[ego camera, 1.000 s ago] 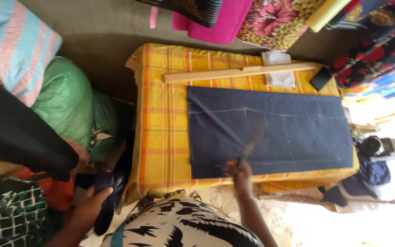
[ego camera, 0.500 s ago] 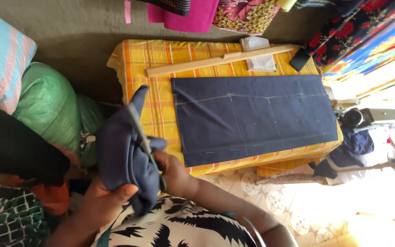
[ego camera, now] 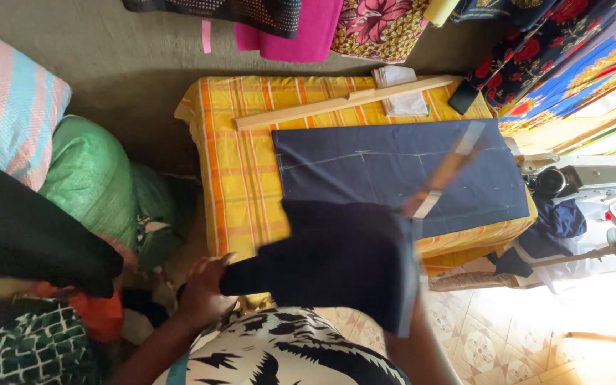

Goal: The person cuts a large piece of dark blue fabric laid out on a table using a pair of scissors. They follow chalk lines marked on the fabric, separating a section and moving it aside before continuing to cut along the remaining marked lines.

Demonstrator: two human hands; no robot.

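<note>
Far to my left a pink-and-blue striped bundle [ego camera: 5,100] leans against the wall, with a green sack [ego camera: 93,182] below it and a heap of black cloth [ego camera: 30,239] nearer me. My left hand [ego camera: 204,292] is closed on the corner of a dark navy piece of fabric [ego camera: 336,260], which I hold up in the air over the near edge of the table [ego camera: 240,171]. The table wears a yellow-and-orange checked cover; a long wooden ruler [ego camera: 344,102] lies along its far edge, with a folded white cloth [ego camera: 402,100] just beyond it. A larger navy cloth [ego camera: 393,167] with chalk lines lies flat over the table's right half. My right hand is hidden behind the raised fabric, so I cannot tell its grip; a blurred stick-like tool [ego camera: 442,171] rises from there. Bright printed fabrics [ego camera: 379,25] hang along the far wall, and a sewing machine [ego camera: 586,178] stands off the table's right edge above a patterned tile floor [ego camera: 493,342].
</note>
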